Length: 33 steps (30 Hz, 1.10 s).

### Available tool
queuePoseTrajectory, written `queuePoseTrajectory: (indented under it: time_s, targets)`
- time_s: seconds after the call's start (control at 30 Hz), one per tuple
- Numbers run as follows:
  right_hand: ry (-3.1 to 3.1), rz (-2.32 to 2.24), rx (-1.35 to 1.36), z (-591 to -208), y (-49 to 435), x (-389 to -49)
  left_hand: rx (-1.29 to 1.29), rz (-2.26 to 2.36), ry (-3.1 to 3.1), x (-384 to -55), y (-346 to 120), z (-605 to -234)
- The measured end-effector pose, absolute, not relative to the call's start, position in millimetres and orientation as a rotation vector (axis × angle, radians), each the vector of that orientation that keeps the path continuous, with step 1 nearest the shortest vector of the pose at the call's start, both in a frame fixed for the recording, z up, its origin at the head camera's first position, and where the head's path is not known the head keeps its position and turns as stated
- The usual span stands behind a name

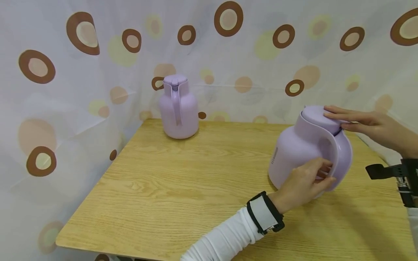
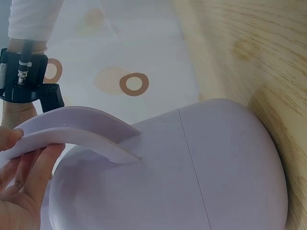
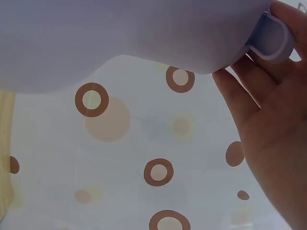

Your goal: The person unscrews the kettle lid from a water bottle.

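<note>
A lilac thermos jug (image 1: 294, 152) stands on the right side of the wooden table, with its handle toward the person. The left hand (image 1: 303, 183) grips this handle, fingers passing inside the loop and the thumb outside, as the left wrist view shows at the handle (image 2: 86, 136). On top of the jug, the right hand (image 1: 375, 127) rests its extended fingers against the lid (image 1: 321, 117). In the right wrist view, the right hand's fingers (image 3: 235, 93) touch the jug's top edge near the spout. Whether the base lies fully flat is hard to tell.
A second lilac thermos jug (image 1: 179, 108) stands upright at the table's far left corner, handle facing forward. Behind and to the left hangs a white curtain (image 1: 222, 72) with brown and yellow circles. The wooden table (image 1: 183, 188) spreads between the two jugs.
</note>
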State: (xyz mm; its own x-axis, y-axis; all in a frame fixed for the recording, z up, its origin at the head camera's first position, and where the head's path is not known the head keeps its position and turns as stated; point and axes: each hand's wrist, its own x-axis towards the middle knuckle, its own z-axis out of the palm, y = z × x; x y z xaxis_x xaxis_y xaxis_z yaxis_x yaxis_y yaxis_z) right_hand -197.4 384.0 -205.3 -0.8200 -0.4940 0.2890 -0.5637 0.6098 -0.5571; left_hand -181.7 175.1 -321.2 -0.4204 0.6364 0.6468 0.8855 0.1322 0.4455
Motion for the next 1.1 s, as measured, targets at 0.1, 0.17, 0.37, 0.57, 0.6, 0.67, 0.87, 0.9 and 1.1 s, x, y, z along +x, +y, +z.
queuePoseTrajectory:
  time_s: [0.1,0.17,0.37,0.57,0.6,0.67,0.87,0.9,1.1]
  targets:
    - [-2.702,1.026,0.930,-204.5,387.6,-197.1,-1.490,-1.181,-2.114,-182.1,176.1,-320.8]
    - [-2.680,1.043,0.958,-204.2,389.9,-197.2,-1.498,-1.192,-2.109,-182.5,176.5,-320.8]
    - [-2.661,1.022,0.937,-200.1,394.0,-199.8,-1.483,-1.217,-2.096,-184.4,176.3,-320.4]
    - [-2.742,1.010,0.781,-196.7,397.4,-204.7,-1.461,-1.185,-2.073,-184.1,174.6,-320.3]
    - [-2.739,1.014,0.782,-196.7,398.1,-206.5,-1.462,-1.196,-2.074,-184.3,174.2,-320.1]
    - [-2.711,1.025,0.802,-196.5,398.5,-210.4,-1.461,-1.218,-2.076,-185.2,173.4,-319.5]
    - [-2.539,0.963,0.893,-196.6,388.6,-214.9,-1.457,-1.243,-2.084,-188.4,172.1,-319.2]
    - [-2.533,0.898,0.853,-196.3,384.4,-212.4,-1.458,-1.238,-2.086,-188.2,172.3,-319.6]
    - [-2.533,0.233,0.471,-194.0,345.1,-200.6,-1.467,-1.235,-2.085,-187.3,174.2,-321.2]
